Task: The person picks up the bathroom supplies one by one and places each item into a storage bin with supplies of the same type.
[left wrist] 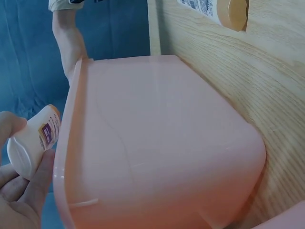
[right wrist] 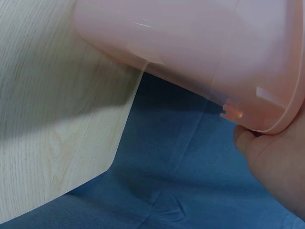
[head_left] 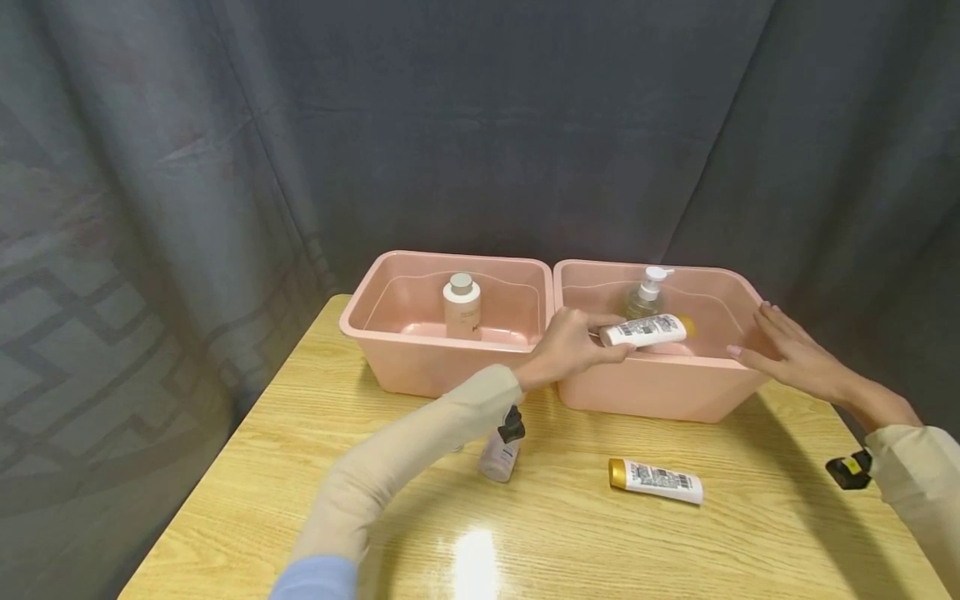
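Note:
My left hand [head_left: 572, 343] pinches a white bottle with a gold cap [head_left: 647, 331] by its base end. The bottle lies nearly sideways above the right pink bin [head_left: 645, 387], its cap pointing right. In the left wrist view, thumb and fingers press the sides of the same bottle [left wrist: 34, 138], just beyond the bin's rim. A clear pump bottle [head_left: 643, 302] with a white pump stands inside that bin, partly hidden by the held bottle. My right hand [head_left: 798, 354] rests on the bin's right rim, fingers extended; the bin's outer wall [right wrist: 190, 43] fills the upper right wrist view.
Beside it stands the left pink bin [head_left: 427, 367], holding a white bottle with a grey cap [head_left: 462, 312]. Another gold-capped white bottle [head_left: 660, 482] lies on the wooden table [head_left: 570, 542]. A pale pink bottle [head_left: 498, 458] lies partly under my left forearm. Dark curtains [head_left: 480, 125] hang behind.

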A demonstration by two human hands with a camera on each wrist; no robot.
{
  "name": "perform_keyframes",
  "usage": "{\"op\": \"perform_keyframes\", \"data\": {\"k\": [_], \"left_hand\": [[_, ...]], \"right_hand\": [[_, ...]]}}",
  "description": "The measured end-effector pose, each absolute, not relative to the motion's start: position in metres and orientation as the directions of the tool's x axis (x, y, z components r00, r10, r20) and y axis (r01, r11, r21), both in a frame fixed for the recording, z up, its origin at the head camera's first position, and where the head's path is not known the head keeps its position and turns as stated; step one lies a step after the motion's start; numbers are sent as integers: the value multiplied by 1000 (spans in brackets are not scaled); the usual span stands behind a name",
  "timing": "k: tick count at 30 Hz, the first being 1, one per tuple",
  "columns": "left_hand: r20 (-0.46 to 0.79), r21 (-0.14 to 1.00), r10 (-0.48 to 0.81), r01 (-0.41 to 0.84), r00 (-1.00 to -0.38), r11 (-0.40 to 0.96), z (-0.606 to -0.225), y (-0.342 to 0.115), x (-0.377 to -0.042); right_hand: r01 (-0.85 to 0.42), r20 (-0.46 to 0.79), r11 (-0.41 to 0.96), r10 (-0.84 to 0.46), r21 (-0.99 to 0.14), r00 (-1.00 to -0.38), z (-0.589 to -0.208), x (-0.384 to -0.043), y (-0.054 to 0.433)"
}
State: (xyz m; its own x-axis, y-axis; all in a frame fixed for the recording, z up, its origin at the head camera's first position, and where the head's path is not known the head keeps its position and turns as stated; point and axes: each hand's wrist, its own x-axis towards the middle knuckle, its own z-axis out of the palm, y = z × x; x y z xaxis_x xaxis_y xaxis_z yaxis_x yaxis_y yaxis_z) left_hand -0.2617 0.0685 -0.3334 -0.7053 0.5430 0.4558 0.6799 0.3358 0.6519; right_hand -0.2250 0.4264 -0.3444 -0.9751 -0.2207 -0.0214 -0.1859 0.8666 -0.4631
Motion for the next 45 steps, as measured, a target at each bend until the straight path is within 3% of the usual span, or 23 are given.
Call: {"op": "perform_keyframes", "data": {"k": [30,45], "left_hand": [[477,632,488,671,-731,388,-345,87,-284],[490,503,543,730,-681,462,-347,91,-286]], "right_hand": [[-191,-4,863,-219,-468,-976,-345,-226,424],[-179,-13,870,-208,-460,-978,-344,-225,425]]}}
